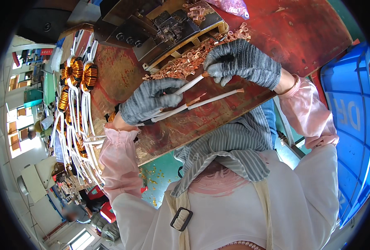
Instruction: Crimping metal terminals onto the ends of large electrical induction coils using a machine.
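Note:
Both hands wear grey knitted gloves. My left hand (153, 98) is closed round a white-sleeved wire (188, 86), which slants up to the right. At that wire's bare copper end (204, 74), the thumb and fingers of my right hand (235, 62) are pinched together. Whether a copper lug sits between those fingertips is hidden. Below, a second white-sleeved wire (216, 99) with a bare copper tip lies over the table toward the right. A shorter bare copper end (196, 99) shows between the two. A copper-wound coil (110, 116) is partly hidden behind my left wrist.
Loose copper lugs (183, 64) are heaped along a dark metal machine (168, 31) on the worn red table (293, 31). Several copper-wound coils (72, 71) with white leads lie at the left. A plastic bag (231, 6) stands behind; a blue crate (349, 112) is at the right.

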Demonstrator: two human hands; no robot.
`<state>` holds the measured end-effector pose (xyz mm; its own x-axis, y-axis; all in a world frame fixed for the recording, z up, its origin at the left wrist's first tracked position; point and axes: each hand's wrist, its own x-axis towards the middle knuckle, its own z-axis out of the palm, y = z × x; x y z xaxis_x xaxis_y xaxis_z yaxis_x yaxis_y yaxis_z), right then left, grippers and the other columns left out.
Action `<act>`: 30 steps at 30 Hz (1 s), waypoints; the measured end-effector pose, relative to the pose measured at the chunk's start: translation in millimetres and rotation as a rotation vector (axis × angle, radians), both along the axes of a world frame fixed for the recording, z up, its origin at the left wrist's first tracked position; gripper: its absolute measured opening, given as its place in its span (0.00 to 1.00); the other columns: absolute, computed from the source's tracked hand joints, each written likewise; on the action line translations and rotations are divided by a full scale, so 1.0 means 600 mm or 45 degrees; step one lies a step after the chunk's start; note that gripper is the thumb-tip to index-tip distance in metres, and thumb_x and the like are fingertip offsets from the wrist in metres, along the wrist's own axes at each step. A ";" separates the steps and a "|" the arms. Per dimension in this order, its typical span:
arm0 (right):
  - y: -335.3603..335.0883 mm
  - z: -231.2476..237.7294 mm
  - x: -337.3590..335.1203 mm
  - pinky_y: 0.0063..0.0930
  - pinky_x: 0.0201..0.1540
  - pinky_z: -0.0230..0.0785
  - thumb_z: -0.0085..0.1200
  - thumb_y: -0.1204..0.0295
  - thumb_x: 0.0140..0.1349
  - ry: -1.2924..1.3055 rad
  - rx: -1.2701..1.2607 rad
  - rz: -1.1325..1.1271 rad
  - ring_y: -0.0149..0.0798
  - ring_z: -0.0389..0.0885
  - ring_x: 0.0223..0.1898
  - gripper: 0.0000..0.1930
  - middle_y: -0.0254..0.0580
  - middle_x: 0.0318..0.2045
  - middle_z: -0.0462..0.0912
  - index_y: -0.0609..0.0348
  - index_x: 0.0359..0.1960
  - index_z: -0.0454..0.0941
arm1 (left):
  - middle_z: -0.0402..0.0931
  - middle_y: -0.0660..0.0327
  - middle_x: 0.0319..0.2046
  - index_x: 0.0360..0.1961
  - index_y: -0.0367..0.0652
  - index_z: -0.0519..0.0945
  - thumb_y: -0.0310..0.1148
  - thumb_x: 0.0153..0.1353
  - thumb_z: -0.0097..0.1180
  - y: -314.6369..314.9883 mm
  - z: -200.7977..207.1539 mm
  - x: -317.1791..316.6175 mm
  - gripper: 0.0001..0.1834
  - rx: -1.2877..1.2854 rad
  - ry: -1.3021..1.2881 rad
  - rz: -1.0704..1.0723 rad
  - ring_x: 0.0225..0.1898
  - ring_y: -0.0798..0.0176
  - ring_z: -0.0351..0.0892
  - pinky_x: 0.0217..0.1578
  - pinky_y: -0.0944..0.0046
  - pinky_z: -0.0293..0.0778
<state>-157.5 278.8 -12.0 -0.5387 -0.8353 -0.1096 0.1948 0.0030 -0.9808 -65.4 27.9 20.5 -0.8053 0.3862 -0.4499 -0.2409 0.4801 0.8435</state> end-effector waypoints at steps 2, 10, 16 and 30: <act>-0.008 0.003 -0.003 0.20 0.34 0.75 0.55 0.69 0.55 -0.024 -0.022 0.008 0.30 0.79 0.29 0.14 0.38 0.30 0.78 0.65 0.40 0.74 | 0.74 0.59 0.31 0.48 0.34 0.71 0.36 0.52 0.58 -0.006 0.007 0.013 0.24 0.506 -0.299 0.465 0.30 0.70 0.72 0.32 0.73 0.69; -0.063 -0.011 -0.013 0.18 0.35 0.74 0.55 0.71 0.55 -0.162 -0.284 -0.153 0.28 0.78 0.30 0.14 0.38 0.29 0.78 0.65 0.40 0.74 | 0.73 0.64 0.28 0.46 0.40 0.74 0.26 0.54 0.55 -0.015 0.000 0.024 0.16 0.144 0.582 0.591 0.22 0.75 0.68 0.22 0.75 0.66; -0.097 0.021 -0.039 0.18 0.33 0.74 0.57 0.72 0.53 0.010 -0.268 -0.228 0.27 0.77 0.26 0.11 0.37 0.26 0.79 0.65 0.35 0.77 | 0.69 0.64 0.28 0.44 0.37 0.75 0.22 0.55 0.51 -0.022 0.001 0.013 0.14 -0.297 1.054 0.514 0.19 0.76 0.65 0.16 0.77 0.62; -0.119 0.017 -0.092 0.21 0.33 0.75 0.55 0.73 0.54 0.034 -0.375 -0.195 0.32 0.79 0.28 0.11 0.41 0.29 0.79 0.67 0.37 0.75 | 0.69 0.72 0.26 0.45 0.42 0.76 0.25 0.56 0.52 -0.042 -0.020 -0.013 0.14 -0.363 1.009 0.797 0.17 0.82 0.61 0.14 0.80 0.59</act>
<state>-212.5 207.3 -1.6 -0.6597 -0.7384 0.1401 0.1456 -0.3085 -0.9400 -73.5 2.7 8.4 -0.9286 -0.2383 0.2843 0.0569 0.6660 0.7438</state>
